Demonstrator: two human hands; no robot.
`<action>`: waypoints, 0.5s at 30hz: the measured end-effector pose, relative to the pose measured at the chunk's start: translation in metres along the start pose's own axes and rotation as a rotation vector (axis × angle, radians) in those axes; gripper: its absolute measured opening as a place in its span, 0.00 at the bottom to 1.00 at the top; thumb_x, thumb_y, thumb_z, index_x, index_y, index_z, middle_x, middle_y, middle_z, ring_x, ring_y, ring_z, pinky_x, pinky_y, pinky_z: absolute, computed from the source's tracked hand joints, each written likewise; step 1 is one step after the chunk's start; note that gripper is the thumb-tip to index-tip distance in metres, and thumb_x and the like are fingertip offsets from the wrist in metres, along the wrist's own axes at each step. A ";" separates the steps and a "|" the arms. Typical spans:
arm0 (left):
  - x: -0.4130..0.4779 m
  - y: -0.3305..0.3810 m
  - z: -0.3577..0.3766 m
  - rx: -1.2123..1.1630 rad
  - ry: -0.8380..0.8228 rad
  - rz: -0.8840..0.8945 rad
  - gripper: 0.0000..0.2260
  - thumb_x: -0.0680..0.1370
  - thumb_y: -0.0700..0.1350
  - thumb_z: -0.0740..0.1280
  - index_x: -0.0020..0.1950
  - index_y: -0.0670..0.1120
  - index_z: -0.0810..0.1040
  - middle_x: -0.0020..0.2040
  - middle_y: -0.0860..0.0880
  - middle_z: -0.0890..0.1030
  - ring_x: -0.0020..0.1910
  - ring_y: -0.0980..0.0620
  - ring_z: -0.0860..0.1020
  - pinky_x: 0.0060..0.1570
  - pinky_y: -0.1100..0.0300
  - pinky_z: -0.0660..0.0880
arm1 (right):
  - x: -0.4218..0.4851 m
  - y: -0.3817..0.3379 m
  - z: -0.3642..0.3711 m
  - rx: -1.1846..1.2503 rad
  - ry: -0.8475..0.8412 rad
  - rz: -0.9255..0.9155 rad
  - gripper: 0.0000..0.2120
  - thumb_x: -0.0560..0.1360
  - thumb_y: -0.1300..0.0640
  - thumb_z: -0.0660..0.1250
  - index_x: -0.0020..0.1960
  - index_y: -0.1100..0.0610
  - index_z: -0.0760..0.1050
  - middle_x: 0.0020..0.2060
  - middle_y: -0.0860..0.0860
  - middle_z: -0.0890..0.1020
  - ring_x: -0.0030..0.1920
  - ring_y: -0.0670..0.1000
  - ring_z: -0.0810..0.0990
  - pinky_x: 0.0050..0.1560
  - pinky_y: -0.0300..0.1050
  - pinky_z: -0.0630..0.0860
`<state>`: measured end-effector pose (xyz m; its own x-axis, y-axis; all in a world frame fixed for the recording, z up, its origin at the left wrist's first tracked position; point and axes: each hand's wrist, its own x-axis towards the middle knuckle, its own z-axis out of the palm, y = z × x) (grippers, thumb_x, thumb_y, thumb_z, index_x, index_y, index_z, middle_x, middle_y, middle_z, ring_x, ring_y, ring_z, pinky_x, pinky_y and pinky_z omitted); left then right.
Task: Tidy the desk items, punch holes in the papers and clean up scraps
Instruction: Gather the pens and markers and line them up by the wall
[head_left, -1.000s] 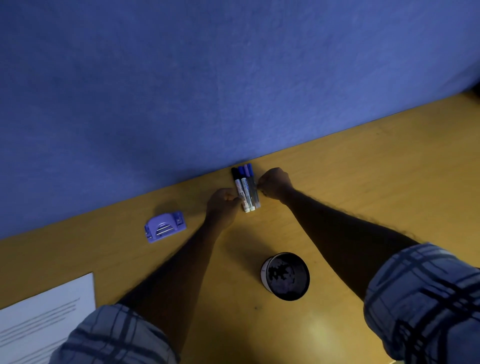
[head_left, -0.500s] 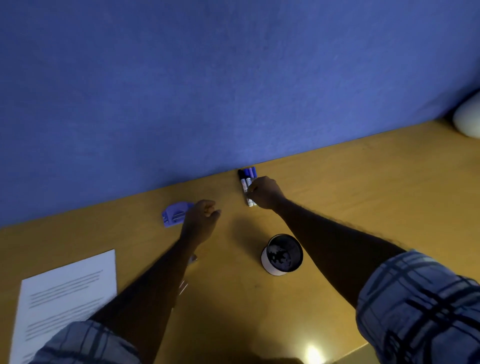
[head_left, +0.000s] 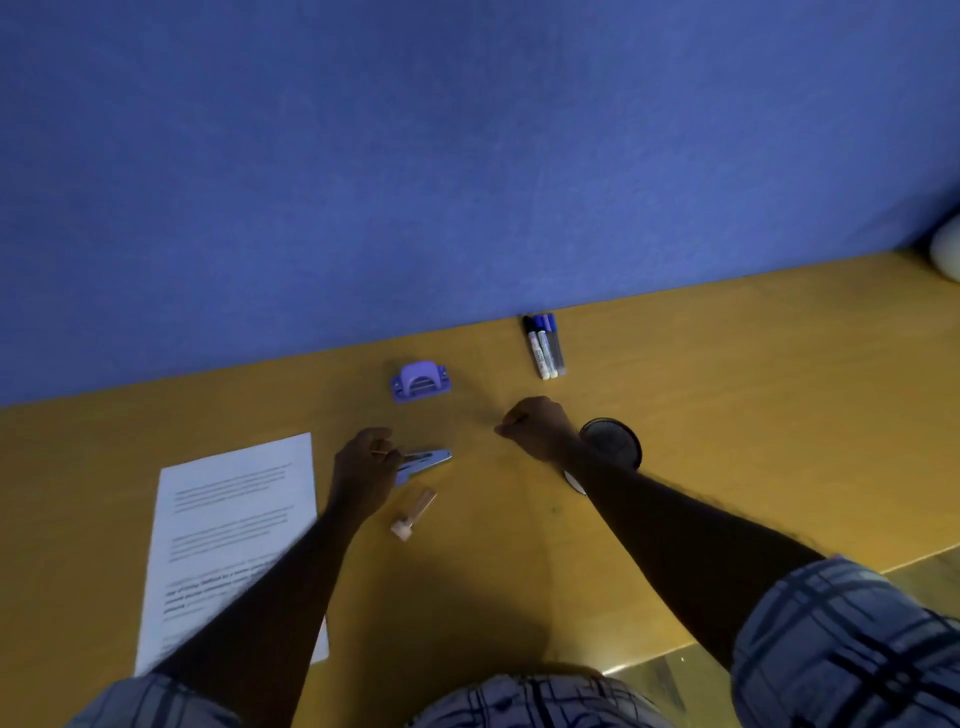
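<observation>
left grip (head_left: 366, 467) curled at near end of stapler (head_left: 427, 460), touching; hold cannot be told | right grip (head_left: 535, 426) clenched, nothing seen held | hole punch (head_left: 420, 382) beyond, between both grips | papers (head_left: 234, 530) just left of left grip | 3 markers (head_left: 544, 345) beyond right grip | all on counter (head_left: 753, 415)

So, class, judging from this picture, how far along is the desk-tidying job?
Done: three markers lie lined up by the wall. In hand: the left hand touches the blue stapler; the right hand is fisted, empty. Left: the paper lies apart from the untouched hole punch; a small beige item lies loose.
</observation>
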<state>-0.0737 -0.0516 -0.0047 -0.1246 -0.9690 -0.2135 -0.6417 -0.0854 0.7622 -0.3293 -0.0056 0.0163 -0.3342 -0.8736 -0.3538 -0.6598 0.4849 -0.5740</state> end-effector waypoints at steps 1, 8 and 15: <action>-0.005 -0.006 -0.004 0.006 -0.002 -0.005 0.15 0.74 0.43 0.70 0.61 0.44 0.78 0.57 0.44 0.82 0.52 0.49 0.79 0.49 0.61 0.70 | -0.006 -0.001 0.005 -0.016 0.001 0.007 0.10 0.71 0.48 0.74 0.47 0.54 0.83 0.46 0.52 0.84 0.47 0.51 0.82 0.50 0.49 0.80; -0.028 -0.032 -0.017 0.080 -0.037 0.023 0.16 0.76 0.43 0.69 0.63 0.42 0.77 0.59 0.43 0.82 0.56 0.46 0.79 0.51 0.59 0.71 | -0.032 -0.005 0.040 0.014 -0.069 -0.017 0.08 0.73 0.53 0.73 0.48 0.56 0.82 0.48 0.52 0.83 0.45 0.49 0.81 0.47 0.46 0.81; -0.039 -0.040 -0.012 0.105 -0.160 0.074 0.16 0.76 0.43 0.69 0.63 0.43 0.77 0.57 0.44 0.81 0.53 0.50 0.78 0.51 0.56 0.75 | -0.048 -0.024 0.070 -0.256 -0.159 -0.268 0.16 0.74 0.55 0.71 0.61 0.52 0.77 0.57 0.50 0.78 0.58 0.50 0.77 0.55 0.44 0.76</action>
<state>-0.0339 -0.0133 -0.0199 -0.2882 -0.9216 -0.2600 -0.7008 0.0180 0.7131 -0.2508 0.0280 -0.0045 -0.0323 -0.9407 -0.3378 -0.8623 0.1971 -0.4665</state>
